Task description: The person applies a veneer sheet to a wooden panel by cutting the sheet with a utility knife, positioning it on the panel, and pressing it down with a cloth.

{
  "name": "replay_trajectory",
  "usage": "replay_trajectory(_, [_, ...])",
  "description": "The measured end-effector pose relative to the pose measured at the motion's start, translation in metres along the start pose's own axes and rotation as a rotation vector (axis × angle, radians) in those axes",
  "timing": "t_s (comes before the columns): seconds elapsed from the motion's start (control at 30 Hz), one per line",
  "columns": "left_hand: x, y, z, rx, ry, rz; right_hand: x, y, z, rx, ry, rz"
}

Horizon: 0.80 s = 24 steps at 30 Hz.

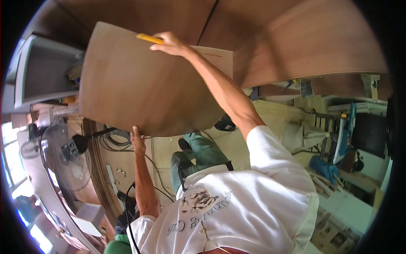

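A large brown wooden panel [148, 84] is in front of me, its far right part beneath my right forearm. My left hand [138, 142] is closed on the panel's near edge, thumb up along the edge, with the other fingers mostly hidden underneath. My right hand [170, 44] reaches to the panel's far edge. It holds a slim yellow tool [149, 39] that points left along that edge; its exact kind is too small to tell.
Larger brown wooden boards [313, 46] stand behind the panel. A grey open box or cabinet [46, 70] is at the far left, and a fan [69, 146] below it. Cables [116, 142] lie on the floor. Another person in green [118, 247] is at lower left. A blue bag [322, 167] lies right.
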<state>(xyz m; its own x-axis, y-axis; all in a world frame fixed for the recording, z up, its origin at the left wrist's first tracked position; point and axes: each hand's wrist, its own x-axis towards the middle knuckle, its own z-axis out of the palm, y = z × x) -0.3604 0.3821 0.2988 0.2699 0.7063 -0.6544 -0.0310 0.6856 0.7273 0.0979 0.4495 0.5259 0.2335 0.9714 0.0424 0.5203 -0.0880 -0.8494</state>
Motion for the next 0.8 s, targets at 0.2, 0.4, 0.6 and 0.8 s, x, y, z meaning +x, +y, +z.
replay_trajectory(0.2, [0.061, 0.037, 0.015, 0.083, 0.150, -0.033, 0.088, 0.061, 0.043, -0.035, 0.064, 0.063])
replay_trajectory(0.4, [0.143, 0.030, -0.011, 0.080, 0.153, -0.139, 0.163, 0.113, 0.114, -0.152, 0.077, 0.142])
replay_trajectory(0.6, [0.261, 0.023, -0.071, 0.040, 0.039, -0.163, 0.228, 0.159, 0.162, -0.165, 0.075, 0.169])
replay_trajectory(0.8, [0.317, -0.042, -0.010, 0.043, 0.075, -0.430, 0.232, 0.290, 0.195, -0.386, 0.076, 0.322])
